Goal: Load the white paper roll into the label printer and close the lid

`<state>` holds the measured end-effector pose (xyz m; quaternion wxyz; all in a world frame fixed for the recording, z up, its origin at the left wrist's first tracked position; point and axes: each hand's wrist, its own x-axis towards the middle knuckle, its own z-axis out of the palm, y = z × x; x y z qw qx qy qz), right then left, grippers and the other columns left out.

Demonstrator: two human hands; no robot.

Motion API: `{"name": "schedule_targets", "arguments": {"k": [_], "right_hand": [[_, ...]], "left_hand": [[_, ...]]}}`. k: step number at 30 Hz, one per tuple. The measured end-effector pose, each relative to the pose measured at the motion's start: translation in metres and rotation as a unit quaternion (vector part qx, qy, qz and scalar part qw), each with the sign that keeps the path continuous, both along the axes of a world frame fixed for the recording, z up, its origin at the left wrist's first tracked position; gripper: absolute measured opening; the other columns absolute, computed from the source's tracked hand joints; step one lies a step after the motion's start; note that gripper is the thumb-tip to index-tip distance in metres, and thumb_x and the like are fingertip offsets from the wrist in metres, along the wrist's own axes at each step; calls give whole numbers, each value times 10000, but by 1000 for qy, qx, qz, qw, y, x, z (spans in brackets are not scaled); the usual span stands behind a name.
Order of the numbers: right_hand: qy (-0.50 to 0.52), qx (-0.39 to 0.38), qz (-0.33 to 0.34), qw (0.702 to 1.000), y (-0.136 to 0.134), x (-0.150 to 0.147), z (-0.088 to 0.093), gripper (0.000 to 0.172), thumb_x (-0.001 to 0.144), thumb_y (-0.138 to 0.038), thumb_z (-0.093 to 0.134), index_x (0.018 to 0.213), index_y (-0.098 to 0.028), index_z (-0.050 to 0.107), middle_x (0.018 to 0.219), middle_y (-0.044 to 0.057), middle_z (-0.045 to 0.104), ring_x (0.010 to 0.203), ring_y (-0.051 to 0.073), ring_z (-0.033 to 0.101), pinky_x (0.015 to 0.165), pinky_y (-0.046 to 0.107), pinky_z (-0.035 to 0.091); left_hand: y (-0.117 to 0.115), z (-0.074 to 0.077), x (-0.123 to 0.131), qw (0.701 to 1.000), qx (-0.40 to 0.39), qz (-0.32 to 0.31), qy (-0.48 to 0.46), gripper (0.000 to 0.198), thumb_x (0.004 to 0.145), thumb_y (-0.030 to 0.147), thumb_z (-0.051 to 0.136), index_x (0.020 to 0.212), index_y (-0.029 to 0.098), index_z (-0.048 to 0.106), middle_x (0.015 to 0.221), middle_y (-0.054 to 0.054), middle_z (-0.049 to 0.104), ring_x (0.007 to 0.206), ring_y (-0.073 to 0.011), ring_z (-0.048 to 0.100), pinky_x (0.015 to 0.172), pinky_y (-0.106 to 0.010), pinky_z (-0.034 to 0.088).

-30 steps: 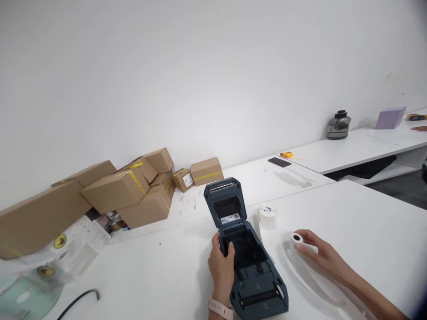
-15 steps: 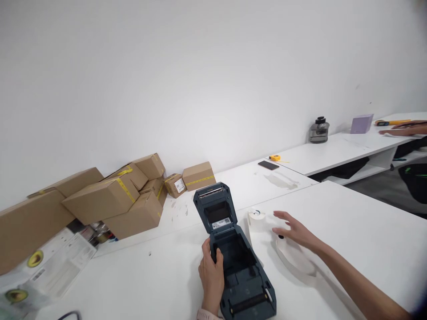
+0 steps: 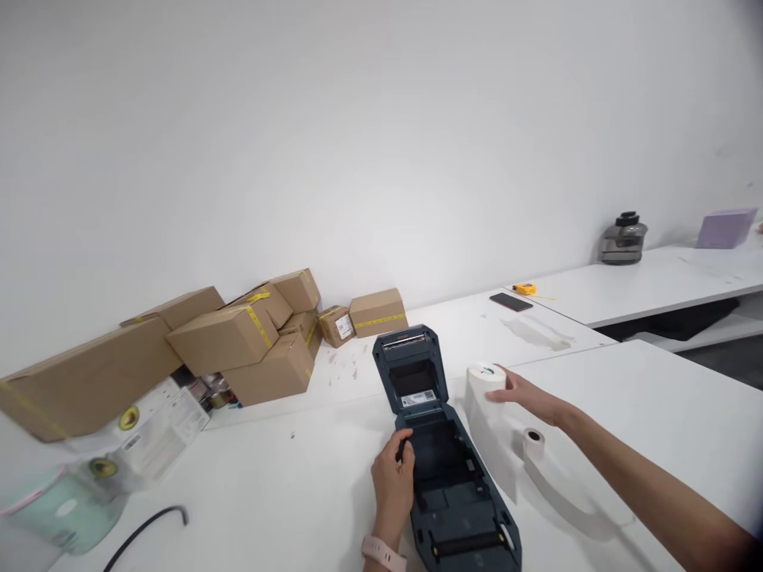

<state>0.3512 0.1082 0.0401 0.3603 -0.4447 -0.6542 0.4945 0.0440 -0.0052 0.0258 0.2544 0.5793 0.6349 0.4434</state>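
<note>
A dark blue-grey label printer lies on the white table with its lid swung up and its bay bare. My left hand, a pink band at its wrist, grips the printer's left side wall. Just right of the printer, a larger white label roll stands on end, a strip of its paper hanging down toward me. Around the far right side of this roll my right hand is closed, thumb in front, other fingers mostly hidden. Below that hand stands a smaller paper roll, its loose strip curling rightward.
Cardboard boxes are piled at the left against the wall. Nearer are avocado-print packaging, a mint-green container and a dark cable. Behind the work table are a phone, yellow tape measure, dark jar and purple box.
My right hand has gone from open above the small roll to closed around the larger roll. My left hand stays on the printer. The view has turned left.
</note>
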Motion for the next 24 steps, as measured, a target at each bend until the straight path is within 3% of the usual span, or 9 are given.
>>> {"name": "schedule_targets", "arguments": {"k": [4, 7, 9, 12, 17, 24], "right_hand": [[37, -8, 164, 986, -21, -18, 48, 849, 683, -514, 754, 1407, -183, 460, 1293, 127, 642, 1191, 341, 592, 974, 431, 504], [-51, 3, 295, 954, -32, -52, 75, 813, 610, -474, 808, 1326, -193, 547, 1181, 71, 677, 1109, 306, 622, 924, 385, 515], [-134, 26, 341, 930, -34, -78, 81, 721, 580, -458, 825, 1225, -214, 617, 1139, 43, 679, 1065, 290, 632, 889, 353, 518], [-242, 60, 349, 903, -32, -108, 75, 669, 545, -445, 839, 1152, -238, 648, 1105, 33, 678, 1009, 296, 644, 839, 351, 522], [-353, 86, 333, 870, -21, -132, 49, 721, 492, -471, 840, 1149, -234, 658, 1086, 66, 687, 987, 344, 652, 824, 419, 515], [-409, 98, 349, 837, -11, -148, 26, 774, 462, -592, 825, 1125, -216, 695, 1053, 104, 710, 1003, 399, 661, 819, 463, 516]], "left_hand": [[3, -1, -5, 1000, 0, -14, 7, 337, 871, 432, 495, 1024, 252, 735, 825, -29, 749, 759, -206, 679, 734, -303, 520], [3, -1, -8, 1000, -5, -29, 8, 322, 882, 391, 486, 1031, 254, 736, 881, -26, 758, 765, -191, 679, 737, -284, 512], [3, 0, -9, 999, -1, -39, 7, 317, 887, 363, 478, 1040, 259, 735, 949, -24, 763, 809, -190, 683, 753, -276, 509], [0, 2, -11, 999, 4, -48, 9, 316, 890, 329, 461, 1034, 263, 734, 966, -20, 763, 840, -196, 685, 751, -274, 508], [-2, 4, -10, 999, 7, -40, 19, 315, 896, 318, 442, 1008, 271, 733, 920, -19, 768, 849, -217, 690, 775, -304, 510], [0, 0, -8, 999, 7, -27, 22, 320, 895, 339, 455, 1052, 275, 727, 957, -18, 770, 920, -227, 695, 861, -327, 514]]}}
